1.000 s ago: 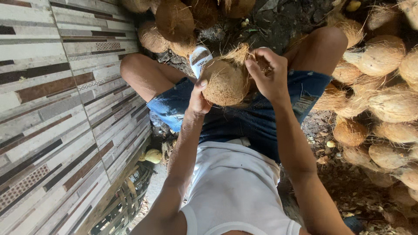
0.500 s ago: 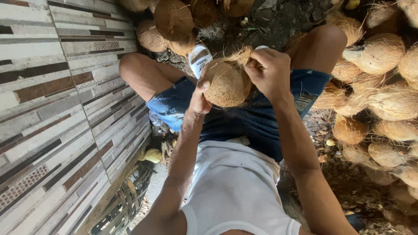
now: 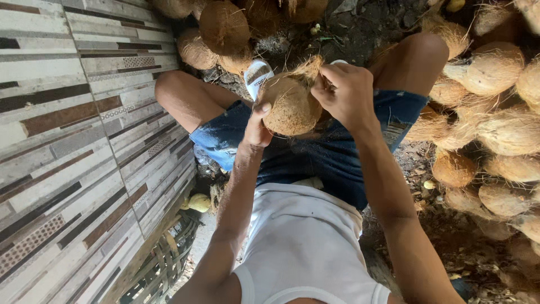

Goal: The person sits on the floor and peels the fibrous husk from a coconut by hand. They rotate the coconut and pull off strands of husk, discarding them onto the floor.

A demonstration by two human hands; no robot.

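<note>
Husked coconut held over the lap in both hands.

Nearest, a white shirt [image 3: 306,247] and blue denim shorts [image 3: 315,157], knees spread left and right. Above the lap, between the knees, a round brown coconut [image 3: 289,104] with a tuft of fibre at its far end. Left hand [image 3: 256,126] cupped under the near left side, thumb pressed on the shell, grip closed on the coconut. Right hand [image 3: 346,93] clamped on the fibre tuft at the far right of the coconut, fingers curled tight round the strands. Low at near left, a woven basket [image 3: 163,264] and a small yellowish fruit [image 3: 198,202] beside a striped tiled wall [image 3: 67,141]. At right, a pile of fibrous coconuts [image 3: 495,129] on dark soil. Farther off, more coconuts [image 3: 225,25] heaped beyond the knees, and a white sandal [image 3: 256,75] just behind the held coconut.
</note>
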